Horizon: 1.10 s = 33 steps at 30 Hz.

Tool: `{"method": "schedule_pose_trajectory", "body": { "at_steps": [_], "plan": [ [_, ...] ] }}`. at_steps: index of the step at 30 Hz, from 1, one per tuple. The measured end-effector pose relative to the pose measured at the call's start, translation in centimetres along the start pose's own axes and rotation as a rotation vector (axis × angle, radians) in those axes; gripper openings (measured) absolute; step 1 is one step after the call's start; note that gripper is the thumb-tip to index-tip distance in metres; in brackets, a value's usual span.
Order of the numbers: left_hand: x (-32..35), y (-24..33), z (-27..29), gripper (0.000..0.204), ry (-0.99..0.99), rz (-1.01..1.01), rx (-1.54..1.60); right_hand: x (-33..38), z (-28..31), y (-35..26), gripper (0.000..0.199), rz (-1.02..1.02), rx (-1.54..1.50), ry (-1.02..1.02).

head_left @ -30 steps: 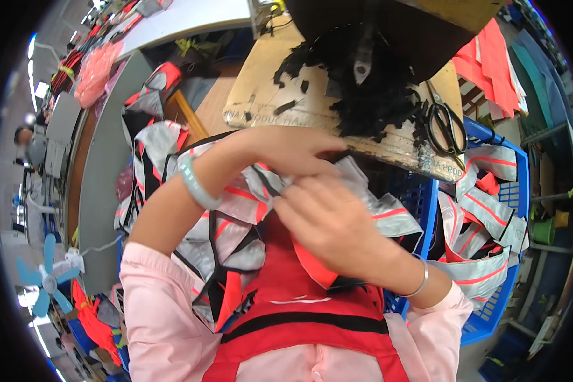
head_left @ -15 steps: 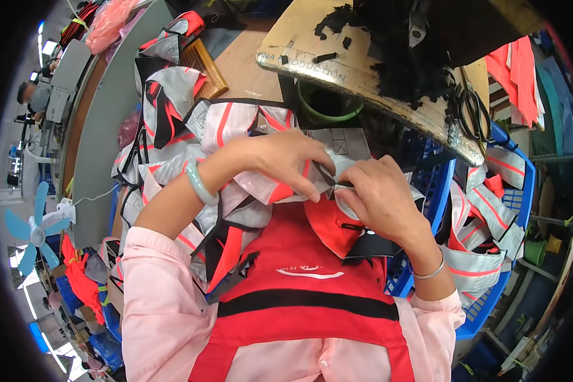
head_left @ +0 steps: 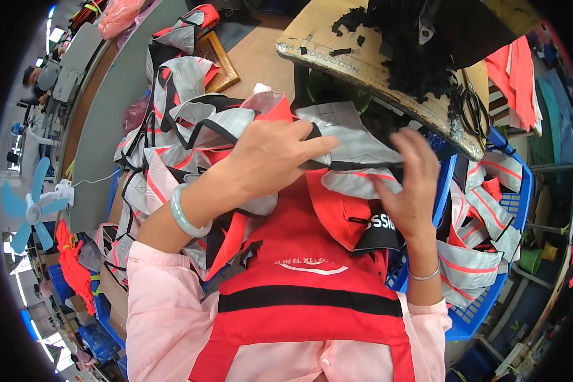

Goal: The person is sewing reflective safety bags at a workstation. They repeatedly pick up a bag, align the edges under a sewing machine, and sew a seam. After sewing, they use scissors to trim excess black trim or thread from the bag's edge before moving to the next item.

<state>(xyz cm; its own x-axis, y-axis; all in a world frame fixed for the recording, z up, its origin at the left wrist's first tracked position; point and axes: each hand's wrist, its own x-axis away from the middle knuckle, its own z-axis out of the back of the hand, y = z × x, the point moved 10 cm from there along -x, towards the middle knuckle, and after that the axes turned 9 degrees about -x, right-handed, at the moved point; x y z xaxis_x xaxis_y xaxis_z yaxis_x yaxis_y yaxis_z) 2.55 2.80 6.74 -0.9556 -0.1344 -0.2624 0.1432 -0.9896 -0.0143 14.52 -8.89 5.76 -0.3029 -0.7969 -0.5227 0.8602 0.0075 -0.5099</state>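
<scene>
Left hand point(head_left: 267, 153) over the lap, fingers closed on the left part of a grey fabric piece point(head_left: 356, 130) with black edging. Piece spans the gap between the hands, above the red apron point(head_left: 312, 270). Right hand point(head_left: 414, 181) at its right end, fingers spread and curved, not gripping; blurred, so contact with the edge cannot be told.

Risks, as judged: with one hand carrying the hold, the free right end could sag or fold. Heaped grey strips point(head_left: 162, 169) crowd the left hand; loose edging there could snag and drag neighbours along. Black scissors point(head_left: 474, 114) lie close to the rim of the table point(head_left: 325, 60); a bump from the right arm might knock them off.

Containers: blue basket point(head_left: 470, 328) to the right, holding a loose pile of grey strips with pink-red lines point(head_left: 471, 267), ends up near its rim. Dark green bucket point(head_left: 340, 95) below the table edge, mostly shaded; contents cannot be made out. Small green bin point(head_left: 530, 261) farther right, contents likewise unclear.
</scene>
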Motion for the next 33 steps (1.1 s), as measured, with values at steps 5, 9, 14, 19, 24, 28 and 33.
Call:
{"method": "schedule_pose_trajectory", "body": {
  "at_steps": [5,9,14,19,24,28,33],
  "plan": [
    [2.6,-0.8,3.4,0.036,0.101,0.137,0.054,5.6,0.1,-2.3,0.085,0.163,-0.104,0.267],
    [3.1,2.3,4.2,0.031,0.014,-0.009,0.08,3.9,-8.1,-5.1,0.103,0.079,-0.306,0.074],
    [4.2,1.8,6.4,0.029,-0.036,-0.052,0.101,1.5,-10.5,-8.2,0.084,0.058,-0.667,-0.086],
    [4.4,-1.1,5.1,0.036,-0.131,-0.019,-0.055,0.1,-8.9,-6.4,0.052,0.012,-0.53,-0.302],
    [1.3,-0.7,5.4,0.033,-0.004,-0.051,0.065,-4.1,-6.3,-4.3,0.036,-0.125,-0.482,-0.933],
    [-0.3,-2.2,6.8,0.03,-0.13,0.082,0.297,-7.5,-4.2,-5.0,0.026,-0.09,-0.599,-1.031],
    [0.1,-0.6,6.9,0.033,-0.279,-0.135,0.464,-1.6,-8.3,-6.6,0.04,-0.312,-1.015,-1.506]
  ]
}}
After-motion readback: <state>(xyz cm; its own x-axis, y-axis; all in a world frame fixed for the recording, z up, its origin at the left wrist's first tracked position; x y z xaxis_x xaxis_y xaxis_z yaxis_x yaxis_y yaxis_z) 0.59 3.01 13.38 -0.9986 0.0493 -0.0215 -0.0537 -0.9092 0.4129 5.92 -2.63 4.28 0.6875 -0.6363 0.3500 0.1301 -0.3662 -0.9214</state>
